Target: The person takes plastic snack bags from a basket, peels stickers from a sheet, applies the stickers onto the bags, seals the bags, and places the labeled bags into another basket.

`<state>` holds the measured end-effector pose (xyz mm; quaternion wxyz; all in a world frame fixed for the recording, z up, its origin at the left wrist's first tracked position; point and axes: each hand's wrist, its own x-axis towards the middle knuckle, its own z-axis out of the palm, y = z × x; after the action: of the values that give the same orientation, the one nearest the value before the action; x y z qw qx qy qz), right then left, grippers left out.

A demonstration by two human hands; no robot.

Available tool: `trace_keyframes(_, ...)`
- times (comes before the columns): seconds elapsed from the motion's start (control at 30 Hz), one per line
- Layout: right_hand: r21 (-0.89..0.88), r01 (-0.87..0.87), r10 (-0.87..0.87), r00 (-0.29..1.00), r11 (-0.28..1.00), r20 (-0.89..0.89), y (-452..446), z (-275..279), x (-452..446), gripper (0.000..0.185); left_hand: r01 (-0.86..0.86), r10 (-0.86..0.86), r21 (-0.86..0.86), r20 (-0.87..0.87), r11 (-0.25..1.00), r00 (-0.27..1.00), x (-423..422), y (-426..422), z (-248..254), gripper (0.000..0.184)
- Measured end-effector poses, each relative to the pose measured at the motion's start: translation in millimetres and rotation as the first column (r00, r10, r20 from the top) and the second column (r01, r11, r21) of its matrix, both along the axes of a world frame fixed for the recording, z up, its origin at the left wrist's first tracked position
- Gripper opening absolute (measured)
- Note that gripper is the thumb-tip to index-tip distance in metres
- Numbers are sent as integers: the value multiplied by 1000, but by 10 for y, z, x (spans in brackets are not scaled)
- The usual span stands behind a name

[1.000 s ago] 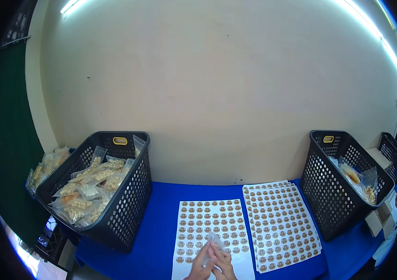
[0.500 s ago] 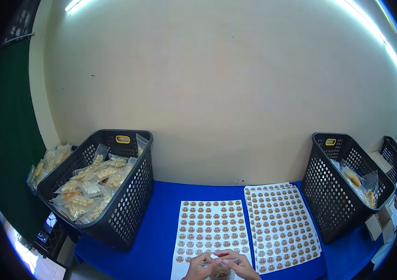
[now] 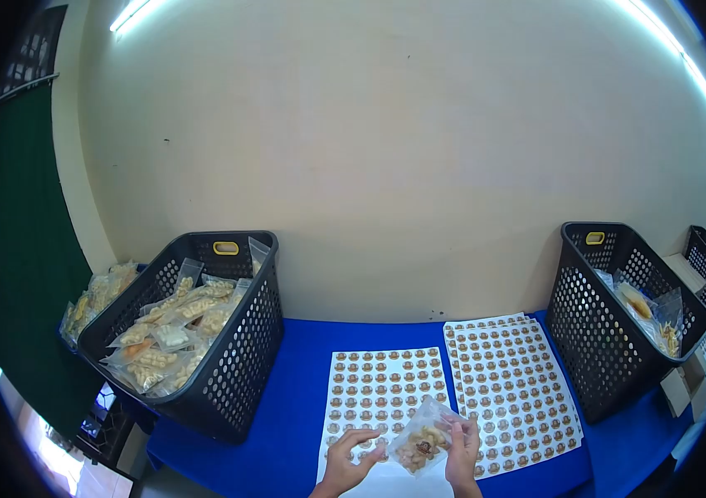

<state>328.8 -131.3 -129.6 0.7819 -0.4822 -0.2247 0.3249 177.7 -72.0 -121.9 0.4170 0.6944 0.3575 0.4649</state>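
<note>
At the worktop's (image 3: 303,373) left end is a basket (image 3: 255,349) of filled bags (image 3: 172,334); next the left hand (image 3: 347,465), thumb and fingers spread, is just beside a clear pouch (image 3: 421,433) above a sticker sheet (image 3: 382,379), its right edge pinched by the right hand (image 3: 462,455). Gripping that edge, off the pouch's brown label (image 3: 424,447), should keep its face smooth. Print there and on the stack (image 3: 519,382) at right is too small to read.

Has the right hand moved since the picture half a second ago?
Yes: the right hand has moved rightward, from mostly over the single sticker sheet to its right edge.
</note>
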Motion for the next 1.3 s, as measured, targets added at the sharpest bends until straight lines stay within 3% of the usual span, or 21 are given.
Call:
trace_keyframes(0.07, 46, -26, 20, 993, 999, 116, 13, 15, -88, 18, 250, -250, 5, -12, 968, 968, 13, -22, -101, 43)
trace_keyframes(0.1, 111, -151, 136, 983, 982, 126, -5, -6, -160, 22, 368, -368, 7, -17, 930, 930, 21, -44, -144, 56)
trace_keyframes(0.13, 88, -195, 164, 946, 977, 279, -7, -78, -252, 23, 483, -483, 10, -18, 876, 876, 53, -75, -159, 69)
trace_keyframes(0.17, 64, -235, 186, 885, 970, 426, 31, -118, -336, 26, 446, -443, 66, -56, 893, 895, 96, -156, -148, 70)
trace_keyframes(0.23, 281, -251, 110, 893, 926, 436, -75, 214, -528, 38, 318, -321, 122, 3, 940, 947, 122, -260, -174, 61)
trace_keyframes(0.27, 131, -357, 255, 837, 925, 485, -119, 174, -459, 45, 318, -321, 126, 3, 940, 947, 108, -245, -159, 61)
trace_keyframes(0.33, 4, -389, 310, 741, 921, 595, -107, -5, -294, 45, 292, -236, -317, 203, 902, 950, 57, -212, -120, 46)
trace_keyframes(0.37, -128, -400, 373, 628, 908, 683, -90, -101, -260, 46, 292, -236, -318, 202, 902, 950, 37, -211, -106, 46)
trace_keyframes(0.4, -119, -215, 236, 676, 969, 698, -66, -156, -305, 40, 284, -218, -348, 217, 893, 952, 31, -202, -64, 38)
trace_keyframes(0.43, -116, -210, 230, 676, 971, 700, -37, -195, -327, 40, 279, -202, -376, 231, 884, 952, 32, -186, -2, 33)
trace_keyframes(0.5, 15, 154, -140, 842, 988, 522, 2, -234, -348, 34, 234, -213, -433, 98, 871, 972, 32, -205, 60, 30)
trace_keyframes(0.57, 24, 159, -153, 876, 987, 457, 24, -199, -276, 36, 356, -313, -385, 171, 852, 934, 104, -206, -40, 28)
trace_keyframes(0.6, -44, -155, 161, 943, 987, 292, -14, -111, -199, 34, 320, -278, -389, 163, 864, 947, 136, -201, -118, 27)
trace_keyframes(0.63, -54, -460, 463, 880, 886, 105, -45, -65, -136, 33, 319, -275, -390, 165, 864, 947, 149, -210, -182, 27)
trace_keyframes(0.7, -98, -487, 496, 860, 868, 120, -43, -88, -83, 26, 324, -217, -364, 304, 873, 928, 195, -202, -216, 23)
trace_keyframes(0.83, -142, -434, 457, 856, 890, 242, -62, -52, -69, 16, 261, -148, -358, 314, 897, 938, 248, -206, -156, 17)
trace_keyframes(0.93, -173, -333, 372, 874, 927, 314, -58, -37, -64, 16, 40, -24, -91, 165, 995, 986, 295, -149, -94, 17)
trace_keyframes(1.07, -156, -459, 484, 843, 875, 237, -99, 53, -24, 20, -29, 48, -146, 130, 989, 990, 239, -150, 61, 16)
trace_keyframes(1.17, -159, -473, 499, 801, 866, 330, -105, -2, 58, 20, 40, -5, -197, 176, 979, 984, 232, -57, -155, 16)
trace_keyframes(1.23, -219, -435, 486, 797, 873, 358, -99, 16, 83, 22, 113, -99, -171, 91, 979, 991, 196, -25, -191, 24)
trace_keyframes(1.3, -123, -344, 362, 913, 931, 185, -88, -7, 82, 24, 115, -43, -204, 328, 972, 944, 246, -22, -275, 39)
